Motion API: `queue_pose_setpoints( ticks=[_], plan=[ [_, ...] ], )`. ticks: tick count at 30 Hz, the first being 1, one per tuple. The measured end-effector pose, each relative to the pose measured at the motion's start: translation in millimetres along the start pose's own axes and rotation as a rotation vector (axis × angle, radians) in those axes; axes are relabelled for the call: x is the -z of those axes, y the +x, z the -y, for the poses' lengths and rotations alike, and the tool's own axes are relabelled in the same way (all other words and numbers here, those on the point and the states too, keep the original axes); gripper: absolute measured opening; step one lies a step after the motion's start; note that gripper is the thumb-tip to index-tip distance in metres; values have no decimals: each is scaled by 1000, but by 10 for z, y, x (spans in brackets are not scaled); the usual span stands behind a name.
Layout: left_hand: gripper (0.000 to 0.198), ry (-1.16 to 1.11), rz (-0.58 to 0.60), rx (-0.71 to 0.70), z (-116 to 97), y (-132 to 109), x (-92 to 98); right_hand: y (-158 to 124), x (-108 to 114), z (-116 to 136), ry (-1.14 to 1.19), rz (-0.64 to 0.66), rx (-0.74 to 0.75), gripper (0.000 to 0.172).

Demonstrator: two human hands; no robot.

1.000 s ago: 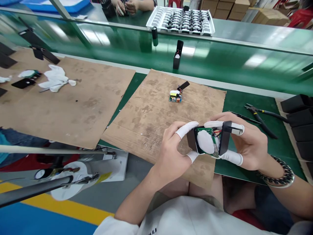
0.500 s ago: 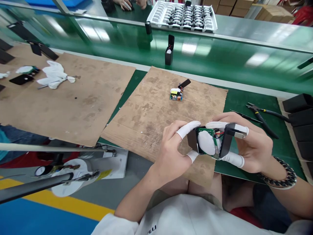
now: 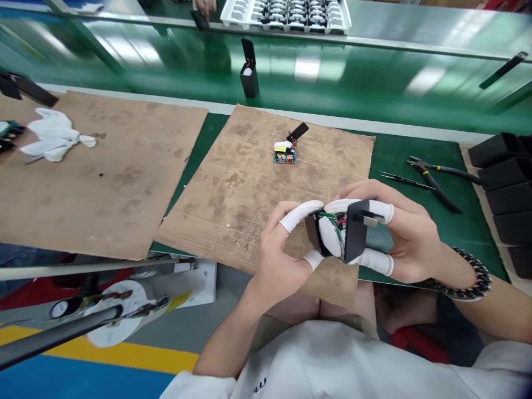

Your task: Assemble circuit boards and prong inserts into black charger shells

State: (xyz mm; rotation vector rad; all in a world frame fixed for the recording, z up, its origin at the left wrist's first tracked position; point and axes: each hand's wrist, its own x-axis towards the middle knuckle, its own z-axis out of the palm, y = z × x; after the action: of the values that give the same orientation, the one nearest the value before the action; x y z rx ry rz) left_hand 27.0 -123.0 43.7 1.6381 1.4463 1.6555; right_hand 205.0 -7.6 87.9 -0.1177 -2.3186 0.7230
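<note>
Both my hands hold a small black charger housing (image 3: 312, 233) with a green circuit board and a white pad inside it. My left hand (image 3: 282, 249) pinches the housing's left side between thumb and forefinger, both in white finger cots. My right hand (image 3: 405, 235) grips the black plug cover (image 3: 356, 230), which stands nearly upright against the housing's right side. Red wires show between the two parts. All of this hovers over the near edge of a brown cardboard sheet (image 3: 249, 183).
A loose circuit board with a black cover (image 3: 286, 151) lies further up the cardboard. Pliers (image 3: 434, 176) and tweezers (image 3: 401, 180) rest on the green mat at right, beside black housings (image 3: 505, 183). An open charger (image 3: 249, 75) stands on the green conveyor. A white cloth (image 3: 54, 134) lies left.
The plug cover has swung closer against the housing, hiding more of the board. The view has shifted, so the table's things sit further left and higher in the picture.
</note>
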Motion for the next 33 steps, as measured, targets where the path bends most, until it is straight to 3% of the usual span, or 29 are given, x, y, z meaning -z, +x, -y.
queue_pose_setpoints(
  ticks=[9, 17, 33],
  plan=[
    [54, 6, -21, -40, 42, -36, -35, -5, 21, 58, 4, 24, 0, 52],
    [50, -17, 30, 87, 84, -62, -52, -17, -28, 29, 43, 74, -149, 47],
    [59, -11, -28, 3, -24, -85, -3, -57, -45, 73, 71, -19, -87, 51]
  ],
)
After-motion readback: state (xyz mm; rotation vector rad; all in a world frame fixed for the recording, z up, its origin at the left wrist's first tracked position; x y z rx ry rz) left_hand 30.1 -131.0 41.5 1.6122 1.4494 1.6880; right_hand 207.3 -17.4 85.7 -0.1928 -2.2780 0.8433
